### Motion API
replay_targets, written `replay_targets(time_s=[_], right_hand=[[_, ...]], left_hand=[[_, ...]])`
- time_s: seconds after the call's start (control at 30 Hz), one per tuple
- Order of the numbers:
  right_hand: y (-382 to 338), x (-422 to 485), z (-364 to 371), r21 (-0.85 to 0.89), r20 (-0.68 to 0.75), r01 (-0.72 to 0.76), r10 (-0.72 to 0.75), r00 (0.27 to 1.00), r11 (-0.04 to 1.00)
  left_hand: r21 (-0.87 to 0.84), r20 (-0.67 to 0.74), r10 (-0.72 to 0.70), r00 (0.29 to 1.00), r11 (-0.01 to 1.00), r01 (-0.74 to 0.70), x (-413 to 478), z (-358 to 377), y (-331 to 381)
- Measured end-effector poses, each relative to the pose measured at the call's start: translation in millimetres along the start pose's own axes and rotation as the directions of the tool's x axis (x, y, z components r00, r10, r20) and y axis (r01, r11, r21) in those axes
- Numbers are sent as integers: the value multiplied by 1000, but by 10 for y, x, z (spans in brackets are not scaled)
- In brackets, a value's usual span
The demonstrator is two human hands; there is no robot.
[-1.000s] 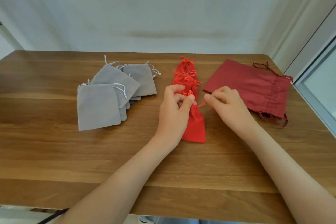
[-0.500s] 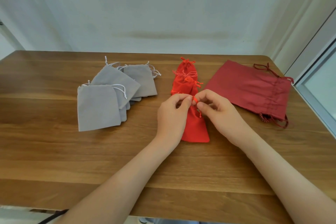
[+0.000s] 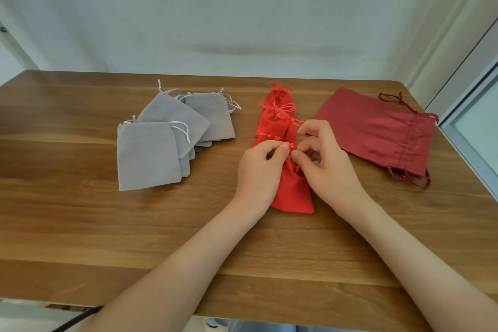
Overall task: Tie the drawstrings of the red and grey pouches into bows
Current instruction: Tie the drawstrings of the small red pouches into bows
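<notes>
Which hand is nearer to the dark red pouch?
Right. The right hand lies left of the dark red pouch; the left hand, pinching the drawstring, is farther left.

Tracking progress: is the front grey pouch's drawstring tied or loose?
Loose: the grey pouch shows its white cord trailing, no bow.

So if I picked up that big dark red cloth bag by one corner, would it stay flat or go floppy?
Probably floppy: the big dark red cloth bag lies flat and wrinkled on the wooden table. Likely light too, since it looks empty. It shouldn't roll.
</notes>
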State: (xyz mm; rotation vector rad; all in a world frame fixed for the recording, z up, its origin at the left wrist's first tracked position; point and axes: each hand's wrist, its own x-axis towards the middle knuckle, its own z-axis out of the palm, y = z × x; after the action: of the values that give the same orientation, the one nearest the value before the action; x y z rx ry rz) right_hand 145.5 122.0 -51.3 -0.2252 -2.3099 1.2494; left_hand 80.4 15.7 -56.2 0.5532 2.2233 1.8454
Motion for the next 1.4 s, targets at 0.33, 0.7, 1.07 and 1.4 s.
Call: replay_targets(time_s=[0.33,0.7,1.07,1.4], right_hand=[[-18,-10,-15,-42,-32,-9,8,999,999],[12,18,-20,-92,-57,65,-70,996,994],[46,32,-16,-94,-10,59,-61,998,994],[-23,69,-47,167,183,-307,276,943,937]], left_hand=[[165,117,161,980,970,-179,-4,-29,-8],[71,64,67,996,995,-71,24,5,-19],[23,118,-56,991,998,54,44,-13,-30],[-147,-31,9,999,989,-14,27,20,-22]])
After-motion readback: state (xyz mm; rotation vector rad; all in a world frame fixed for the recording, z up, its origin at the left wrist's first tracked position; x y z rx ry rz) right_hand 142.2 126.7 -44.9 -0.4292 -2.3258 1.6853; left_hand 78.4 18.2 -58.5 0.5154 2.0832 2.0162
